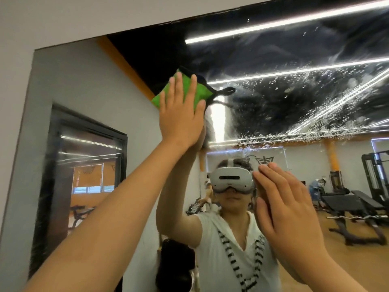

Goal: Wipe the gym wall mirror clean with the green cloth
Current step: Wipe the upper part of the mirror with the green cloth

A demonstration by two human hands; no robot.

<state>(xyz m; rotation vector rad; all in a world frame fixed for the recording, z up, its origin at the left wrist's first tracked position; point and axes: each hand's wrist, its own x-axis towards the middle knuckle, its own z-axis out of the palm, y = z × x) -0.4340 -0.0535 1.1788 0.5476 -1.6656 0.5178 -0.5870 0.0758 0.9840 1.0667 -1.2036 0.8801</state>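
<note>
Green cloth pressed flat to the gym mirror, high up near the top-left corner, just under the upper edge. Left hand spread over it, fingers straight and open, palm pushing the cloth onto the glass; no curl, no pinch. Black edging and a small black loop poking out at the cloth's right side. Right hand lower and to the right, at about head height in the reflection, its fingers straight and together, holding nothing; apparently laid against the glass as a brace, contact not certain. Progress, as judged: early to middle. Glass to the left of and below the cloth looking clear, reflection of grey wall and dark door sharp, no drops visible there. To the right of the cloth, a wide band of droplets and milky smears across the upper mirror, thickest over the reflected dark ceiling and light strips, reaching down to roughly the orange trim line. Lower glass, over the reflected benches and floor, with few marks to be seen, though hard to judge. Left to do: most of the wet upper right stretch, likely by sweeping the cloth rightward; then a check of the lower part for streaks.
</note>
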